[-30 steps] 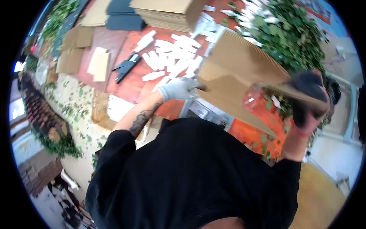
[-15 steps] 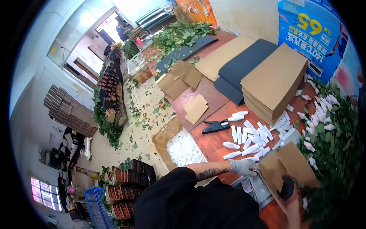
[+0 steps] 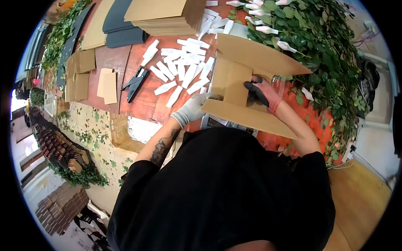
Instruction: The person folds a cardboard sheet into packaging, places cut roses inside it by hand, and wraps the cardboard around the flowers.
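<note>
Single head-worn view, facing steeply down, close above worktable

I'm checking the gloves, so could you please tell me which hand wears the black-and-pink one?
The right hand, at the folded cardboard: its glove is black at the fingers and pink toward the wrist, whereas the left hand wears a whitish-grey one.

The cardboard is smooth and matt, the red tabletop glossy, the right glove's dark coating perhaps rubber.
</note>
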Tool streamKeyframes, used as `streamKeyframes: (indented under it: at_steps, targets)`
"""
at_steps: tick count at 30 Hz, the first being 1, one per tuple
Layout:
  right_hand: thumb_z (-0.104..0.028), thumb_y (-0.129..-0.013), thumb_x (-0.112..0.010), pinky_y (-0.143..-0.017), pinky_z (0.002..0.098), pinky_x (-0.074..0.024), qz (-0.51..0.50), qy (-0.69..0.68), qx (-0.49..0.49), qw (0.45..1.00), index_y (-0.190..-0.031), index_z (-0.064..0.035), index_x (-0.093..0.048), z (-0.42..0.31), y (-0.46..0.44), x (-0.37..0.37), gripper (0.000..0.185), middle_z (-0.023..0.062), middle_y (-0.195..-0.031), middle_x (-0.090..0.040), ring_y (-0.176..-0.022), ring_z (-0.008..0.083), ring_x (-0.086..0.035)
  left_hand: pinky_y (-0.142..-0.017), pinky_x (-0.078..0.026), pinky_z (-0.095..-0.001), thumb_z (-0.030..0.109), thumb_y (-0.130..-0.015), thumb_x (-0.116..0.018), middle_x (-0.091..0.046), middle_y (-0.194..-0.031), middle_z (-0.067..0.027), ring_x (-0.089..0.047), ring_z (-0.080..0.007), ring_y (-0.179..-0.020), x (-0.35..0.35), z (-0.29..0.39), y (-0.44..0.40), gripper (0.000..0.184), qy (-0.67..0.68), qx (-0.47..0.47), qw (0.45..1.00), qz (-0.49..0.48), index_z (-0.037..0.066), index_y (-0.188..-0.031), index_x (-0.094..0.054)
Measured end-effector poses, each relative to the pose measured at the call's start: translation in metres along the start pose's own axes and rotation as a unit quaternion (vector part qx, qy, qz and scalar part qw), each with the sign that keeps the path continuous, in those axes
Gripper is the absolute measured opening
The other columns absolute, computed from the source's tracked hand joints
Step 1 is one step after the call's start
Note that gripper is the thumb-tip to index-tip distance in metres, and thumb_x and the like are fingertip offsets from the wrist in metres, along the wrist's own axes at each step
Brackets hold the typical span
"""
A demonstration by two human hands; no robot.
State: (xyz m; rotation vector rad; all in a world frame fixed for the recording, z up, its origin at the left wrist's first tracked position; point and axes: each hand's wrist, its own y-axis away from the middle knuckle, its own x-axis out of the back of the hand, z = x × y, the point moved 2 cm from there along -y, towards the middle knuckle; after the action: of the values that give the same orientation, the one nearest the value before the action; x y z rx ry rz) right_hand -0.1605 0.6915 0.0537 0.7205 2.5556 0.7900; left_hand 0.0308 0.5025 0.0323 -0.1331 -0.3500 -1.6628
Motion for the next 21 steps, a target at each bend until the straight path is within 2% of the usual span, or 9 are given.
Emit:
streamKeyframes:
  at_steps: [4,8,10,12,14,16,18,19,21]
  targets:
    - [-0.020,-0.084,-0.065,-0.044,0.0234,-0.0472,0.064,0.069,-0.002,0.996,-0.095,-0.0038,-0.061,0.009,-0.011,0.002,0.020,0.0013,-0.075,-0.063,-0.057,0.0090,-0.060,-0.084,-0.048,-0.0353,0.024,-0.085,-0.053,-0.062,-0.110,-0.0148,-0.061,-0.0289,-0.097,0.000,0.018,0.004,0.033,0.015,0.023,0.999,0.026,0.007,-0.114,-0.058]
    - [-0.021,-0.076,-0.064,-0.047,0.0302,-0.0450,0.177,0.269,0.065,0.944,-0.070,-0.0001,-0.059,0.006,-0.028,-0.001,0.023,0.0070,-0.063,-0.061,-0.052,0.0178,-0.060,-0.083,-0.048,-0.0373,0.026,-0.084,-0.055,-0.062,-0.107,-0.0153,-0.060,-0.0316,-0.098,-0.002,0.024,0.004,0.033,-0.072,0.013,0.995,0.062,0.008,-0.111,-0.060]
    - [-0.022,-0.074,-0.063,-0.053,0.0350,-0.0481,0.162,0.238,-0.047,0.957,-0.071,0.0016,-0.059,-0.020,-0.016,-0.019,0.024,0.0123,-0.065,-0.063,-0.058,0.0240,-0.063,-0.083,-0.048,-0.0379,0.026,-0.083,-0.055,-0.063,-0.106,-0.0152,-0.060,-0.0324,-0.098,0.001,0.028,0.007,0.033,-0.133,0.007,0.988,0.075,0.008,-0.110,-0.060]
    - [-0.023,-0.073,-0.062,-0.064,0.0375,-0.0515,0.176,0.339,0.022,0.924,-0.070,0.0037,-0.058,-0.011,-0.031,-0.010,0.027,0.0163,-0.067,-0.064,-0.066,0.0285,-0.065,-0.083,-0.048,-0.0388,0.025,-0.083,-0.054,-0.063,-0.107,-0.0137,-0.059,-0.0328,-0.098,0.009,0.032,0.006,0.032,-0.141,0.036,0.987,0.062,0.009,-0.110,-0.060]
    - [-0.026,-0.075,-0.058,-0.072,0.0396,-0.0515,0.136,0.329,-0.084,0.931,-0.074,0.0063,-0.061,-0.039,-0.014,-0.032,0.032,0.0188,-0.072,-0.064,-0.073,0.0325,-0.065,-0.083,-0.048,-0.0388,0.023,-0.083,-0.054,-0.063,-0.107,-0.0127,-0.059,-0.0325,-0.099,0.014,0.033,0.005,0.031,-0.135,0.043,0.989,0.038,0.009,-0.109,-0.060]
    - [-0.028,-0.075,-0.056,-0.073,0.0397,-0.0515,0.139,0.410,-0.044,0.900,-0.078,0.0067,-0.062,-0.026,-0.026,-0.022,0.035,0.0194,-0.075,-0.065,-0.074,0.0331,-0.065,-0.084,-0.047,-0.0388,0.021,-0.083,-0.053,-0.063,-0.107,-0.0117,-0.059,-0.0322,-0.099,0.024,0.030,0.002,0.029,-0.132,0.048,0.990,0.014,0.009,-0.109,-0.061]
    - [-0.030,-0.075,-0.053,-0.074,0.0399,-0.0515,0.143,0.487,-0.001,0.862,-0.082,0.0071,-0.064,-0.020,-0.034,-0.019,0.039,0.0199,-0.079,-0.066,-0.076,0.0336,-0.066,-0.085,-0.047,-0.0387,0.019,-0.083,-0.053,-0.062,-0.110,-0.0108,-0.060,-0.0309,-0.099,0.037,0.033,-0.005,0.027,-0.236,-0.126,0.964,-0.006,0.009,-0.106,-0.062]
    - [-0.031,-0.075,-0.051,-0.076,0.0400,-0.0508,0.139,0.510,-0.015,0.849,-0.087,0.0072,-0.065,-0.022,-0.035,-0.022,0.042,0.0218,-0.085,-0.066,-0.081,0.0341,-0.065,-0.087,-0.047,-0.0391,0.016,-0.083,-0.053,-0.062,-0.111,-0.0106,-0.060,-0.0321,-0.099,0.046,0.039,-0.011,0.024,-0.187,0.005,0.978,-0.088,0.009,-0.103,-0.064]
    - [-0.032,-0.075,-0.050,-0.079,0.0401,-0.0501,0.140,0.534,-0.025,0.833,-0.091,0.0073,-0.065,-0.029,-0.034,-0.024,0.045,0.0236,-0.092,-0.065,-0.086,0.0346,-0.065,-0.087,-0.047,-0.0396,0.018,-0.083,-0.054,-0.062,-0.113,-0.0107,-0.060,-0.0333,-0.098,0.061,0.038,-0.036,0.025,-0.180,-0.024,0.980,-0.080,0.009,-0.104,-0.063]
